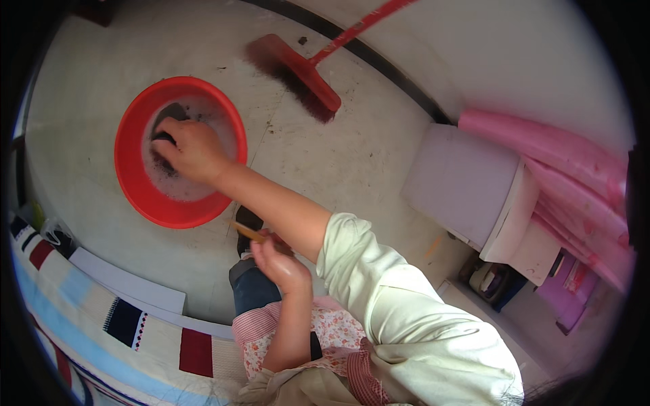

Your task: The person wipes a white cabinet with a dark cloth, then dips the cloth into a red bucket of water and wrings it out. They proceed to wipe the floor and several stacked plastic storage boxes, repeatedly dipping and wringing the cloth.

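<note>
A red plastic basin [128,152] of sudsy water [190,190] stands on the floor. My right hand [195,147] reaches across into it, thumb and fingers around a dark wet item [174,110], possibly a shoe or cloth; much of that item is hidden by the hand and foam. Closer to my body, above my lap, my left hand [282,264] grips a thin tan wooden-looking handle [247,231]. One end of the handle points toward the basin; its other end disappears behind the fingers and my right forearm.
A red broom [310,76] stands head-down beyond the basin, near the wall. To the right is a pale cabinet [459,182] beside pink sheeting [563,147]. A bed with a patterned cover [157,325] runs along the left. My dark shoe [249,221] rests near the basin.
</note>
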Action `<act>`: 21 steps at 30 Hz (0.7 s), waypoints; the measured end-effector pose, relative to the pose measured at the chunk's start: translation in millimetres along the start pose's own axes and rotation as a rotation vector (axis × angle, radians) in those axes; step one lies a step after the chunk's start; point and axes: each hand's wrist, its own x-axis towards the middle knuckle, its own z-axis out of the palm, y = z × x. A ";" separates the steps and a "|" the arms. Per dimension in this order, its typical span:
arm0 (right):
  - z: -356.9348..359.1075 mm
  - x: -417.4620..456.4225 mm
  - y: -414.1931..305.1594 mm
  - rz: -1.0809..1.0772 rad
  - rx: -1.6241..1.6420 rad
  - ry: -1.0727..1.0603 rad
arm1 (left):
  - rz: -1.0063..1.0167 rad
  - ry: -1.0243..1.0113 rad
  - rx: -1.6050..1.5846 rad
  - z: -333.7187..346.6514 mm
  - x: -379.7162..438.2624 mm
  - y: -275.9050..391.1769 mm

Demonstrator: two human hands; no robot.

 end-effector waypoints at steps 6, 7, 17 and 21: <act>65.5 8.6 102.3 0.104 -0.929 -0.442 | 0.265 0.139 -0.046 20.5 33.6 86.6; 76.2 9.6 111.3 0.181 -0.992 -0.537 | 0.265 0.125 -0.036 16.1 39.9 90.2; 79.4 20.2 123.5 0.404 -0.408 -0.622 | 0.077 -0.005 -0.238 21.3 52.8 117.9; 31.2 10.7 9.6 0.577 0.544 -0.365 | 0.145 0.187 -0.243 33.0 51.3 124.4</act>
